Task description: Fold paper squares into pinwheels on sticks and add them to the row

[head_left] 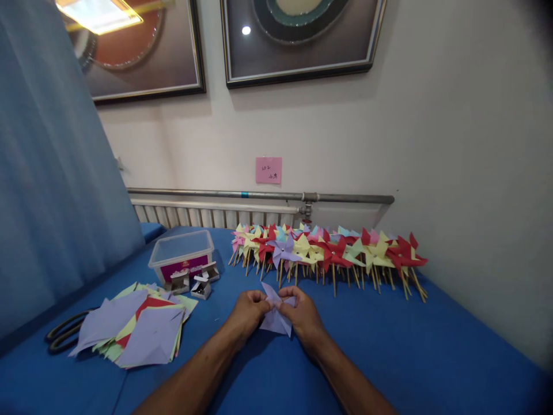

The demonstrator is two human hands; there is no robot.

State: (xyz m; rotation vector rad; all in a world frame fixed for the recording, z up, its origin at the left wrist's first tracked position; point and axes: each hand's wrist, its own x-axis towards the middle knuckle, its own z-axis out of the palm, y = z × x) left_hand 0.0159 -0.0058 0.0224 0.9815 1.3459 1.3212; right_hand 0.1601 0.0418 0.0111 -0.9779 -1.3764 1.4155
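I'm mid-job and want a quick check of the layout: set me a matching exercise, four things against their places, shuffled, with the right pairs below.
Things
1. Folded purple paper
2. Black looped handles
3. Clear tub
4. Pink note

Places
A. On the wall, above the pipe
B. Between the left hand and right hand
C. Behind the small white boxes
D. At the left edge of the paper pile

Pairs: 1-B, 2-D, 3-C, 4-A

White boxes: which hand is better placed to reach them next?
Left, likely: the left hand is nearer the white boxes, on its own side. The right hand sits farther off. Both pinch the paper, though.
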